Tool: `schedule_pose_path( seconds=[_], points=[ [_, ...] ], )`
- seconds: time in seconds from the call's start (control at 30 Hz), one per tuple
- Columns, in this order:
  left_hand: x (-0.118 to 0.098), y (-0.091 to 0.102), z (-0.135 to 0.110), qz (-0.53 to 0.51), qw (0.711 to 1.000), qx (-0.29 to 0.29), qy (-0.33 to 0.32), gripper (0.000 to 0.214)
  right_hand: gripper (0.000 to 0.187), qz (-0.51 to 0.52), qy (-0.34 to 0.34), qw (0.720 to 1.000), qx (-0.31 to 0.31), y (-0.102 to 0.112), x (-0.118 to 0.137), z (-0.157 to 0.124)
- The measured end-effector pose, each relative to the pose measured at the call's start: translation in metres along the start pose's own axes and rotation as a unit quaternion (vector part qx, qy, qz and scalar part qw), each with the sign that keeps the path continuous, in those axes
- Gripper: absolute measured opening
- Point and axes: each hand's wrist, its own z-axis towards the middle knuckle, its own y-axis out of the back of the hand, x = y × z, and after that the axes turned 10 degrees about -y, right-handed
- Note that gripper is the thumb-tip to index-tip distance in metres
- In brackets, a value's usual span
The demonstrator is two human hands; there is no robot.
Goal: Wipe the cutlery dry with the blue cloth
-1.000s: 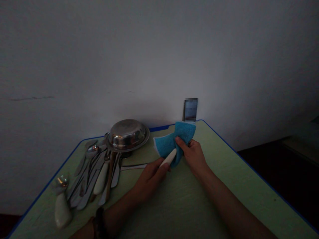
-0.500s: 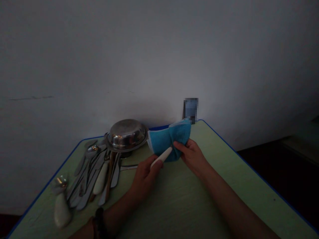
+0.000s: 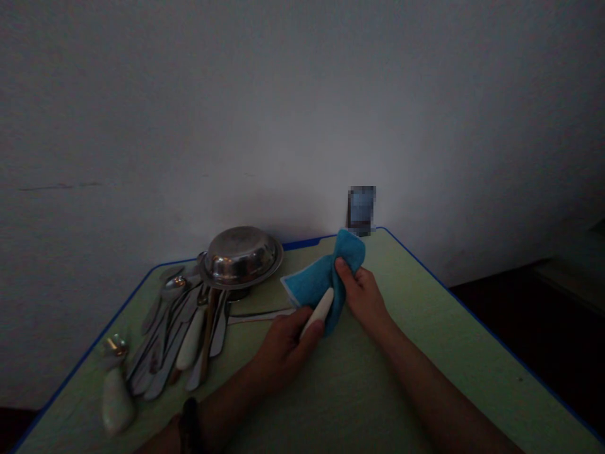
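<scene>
My left hand (image 3: 283,343) is closed around the white handle (image 3: 319,312) of a utensil whose far end is hidden inside a blue cloth (image 3: 314,280). My right hand (image 3: 362,296) pinches the blue cloth around that hidden end, thumb on top. Both hands are just above the green table (image 3: 425,353), near its middle.
A steel bowl (image 3: 241,255) lies upside down at the back left. Several spoons and white-handled utensils (image 3: 179,328) are piled to the left, one white-handled piece (image 3: 113,391) lying apart near the left edge. A wall stands behind, and a small blurred object (image 3: 362,208) leans on it.
The cloth swung left then back right and bunched tighter around the utensil. My left hand shifted slightly right and the white handle tilted more upright.
</scene>
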Motion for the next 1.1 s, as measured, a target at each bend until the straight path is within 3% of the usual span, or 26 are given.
schedule_pose_path(
  seconds=[0.1,0.23,0.4,0.57,0.73,0.9,1.1],
  points=[
    [0.000,0.001,0.002,-0.014,1.000,-0.013,0.016,0.031,0.041,0.004,-0.001,1.000,0.016,-0.001,-0.003,0.002],
    [-0.001,0.002,0.003,-0.043,0.998,-0.038,0.039,0.029,0.026,0.100,0.030,0.993,0.050,-0.004,-0.003,0.003],
    [-0.002,-0.001,0.003,-0.085,0.989,-0.112,0.053,0.022,0.051,0.166,0.054,0.981,0.080,-0.007,0.003,-0.002],
    [-0.001,-0.003,0.002,-0.070,0.978,-0.186,0.063,0.020,0.038,0.145,0.068,0.983,0.093,-0.007,0.005,-0.002],
    [0.001,-0.001,0.000,-0.083,0.986,-0.130,0.056,0.016,0.026,0.147,0.038,0.986,0.068,-0.006,0.006,-0.001],
    [-0.001,0.002,-0.002,-0.075,0.994,-0.076,0.001,0.013,0.024,0.199,0.011,0.974,0.108,-0.005,0.005,0.001],
    [-0.003,0.003,-0.002,-0.057,0.997,-0.054,-0.012,0.012,0.024,0.140,0.017,0.987,0.082,-0.003,0.001,0.003]
  ],
)
